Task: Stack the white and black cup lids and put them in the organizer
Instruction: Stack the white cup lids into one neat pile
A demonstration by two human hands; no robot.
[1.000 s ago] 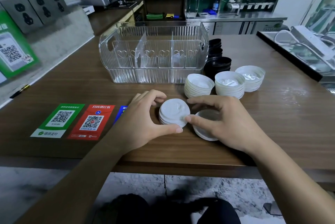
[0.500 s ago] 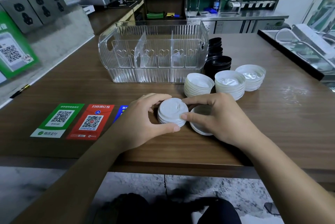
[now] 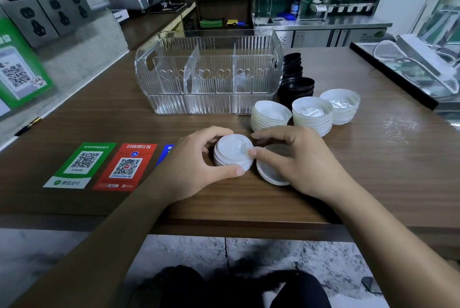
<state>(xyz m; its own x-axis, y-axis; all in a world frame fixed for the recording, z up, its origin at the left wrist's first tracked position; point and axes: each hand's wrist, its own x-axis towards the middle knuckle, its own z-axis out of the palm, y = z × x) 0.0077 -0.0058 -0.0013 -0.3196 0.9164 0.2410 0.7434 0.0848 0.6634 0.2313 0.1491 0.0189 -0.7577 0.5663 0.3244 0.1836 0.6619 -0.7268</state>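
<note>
A short stack of white lids (image 3: 232,152) sits on the wooden counter near its front edge. My left hand (image 3: 196,164) curls round its left side, thumb at the front. My right hand (image 3: 301,160) pinches its right rim with thumb and fingers. Under my right palm lies an upturned white lid (image 3: 270,173). Behind stand three more white lid stacks (image 3: 270,116) (image 3: 312,114) (image 3: 339,106) and black lid stacks (image 3: 296,88). The clear ribbed organizer (image 3: 209,73), split by dividers, stands further back with nothing in it.
QR-code stickers (image 3: 82,165) (image 3: 127,165) lie on the counter at the left. A pen (image 3: 28,125) rests by the left wall. A glass display case (image 3: 408,68) borders the right side. The counter's front edge (image 3: 224,223) is close below my hands.
Both hands have closed in tighter round the white lid stack and shifted it slightly away from me. The other stacks and the organizer have not moved.
</note>
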